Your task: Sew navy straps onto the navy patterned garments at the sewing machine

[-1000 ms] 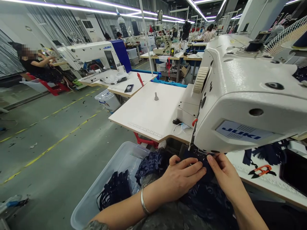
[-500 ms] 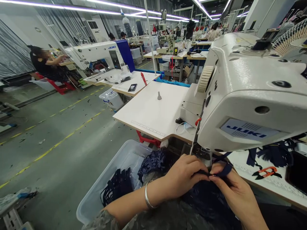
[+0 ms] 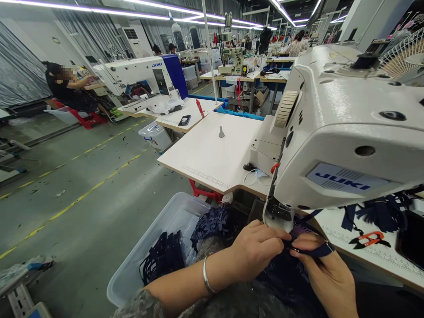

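Observation:
My left hand (image 3: 255,251) is closed in a pinch on dark navy lace fabric (image 3: 285,276) just below the presser foot (image 3: 278,215) of a white JUKI sewing machine (image 3: 344,132). My right hand (image 3: 326,274) is closed too, pinching a narrow navy strap (image 3: 314,251) that lies across its fingers and meets the left fingertips. Both hands sit close together in front of the needle area. More navy lace (image 3: 212,221) hangs over my lap toward a bin.
A clear plastic bin (image 3: 149,260) with dark straps stands at my left. Orange thread snips (image 3: 367,240) and navy fabric scraps (image 3: 377,212) lie on the table at right. A white extension table (image 3: 212,152) reaches left. Other machines and seated people fill the background.
My hands drew back from under the presser foot and closed into pinches. The right hand now holds a navy strap pulled out toward me.

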A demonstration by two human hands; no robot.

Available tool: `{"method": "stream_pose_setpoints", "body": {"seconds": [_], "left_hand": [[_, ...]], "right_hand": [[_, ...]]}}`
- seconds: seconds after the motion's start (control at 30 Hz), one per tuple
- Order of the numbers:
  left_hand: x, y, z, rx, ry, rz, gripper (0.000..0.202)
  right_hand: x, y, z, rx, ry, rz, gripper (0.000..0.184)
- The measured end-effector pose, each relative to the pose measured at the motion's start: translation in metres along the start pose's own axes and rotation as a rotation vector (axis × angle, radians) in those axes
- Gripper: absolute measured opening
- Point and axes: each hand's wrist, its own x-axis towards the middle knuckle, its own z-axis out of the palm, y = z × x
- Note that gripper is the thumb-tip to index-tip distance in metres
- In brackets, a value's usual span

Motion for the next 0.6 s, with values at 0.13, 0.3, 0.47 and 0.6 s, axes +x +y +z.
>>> {"method": "stream_pose_setpoints", "body": {"seconds": [0.13,0.3,0.47,0.6], "left_hand": [[0.001,0.002,0.000,-0.066,-0.032,-0.052,0.023],[0.005,0.009,-0.001,-0.246,0.057,-0.174,0.017],[0.005,0.014,-0.002,-0.416,0.039,-0.481,0.016],[0.003,0.012,0.000,-0.297,0.013,-0.539,0.017]], "right_hand": [[-0.003,0.000,0.002,0.010,0.008,-0.049,0.015],[-0.007,0.000,0.003,0.004,0.018,-0.062,0.019],[-0.002,-0.007,-0.001,-0.106,-0.080,0.150,0.005],[0.009,-0.010,0.002,-0.203,-0.151,0.363,0.015]]}}
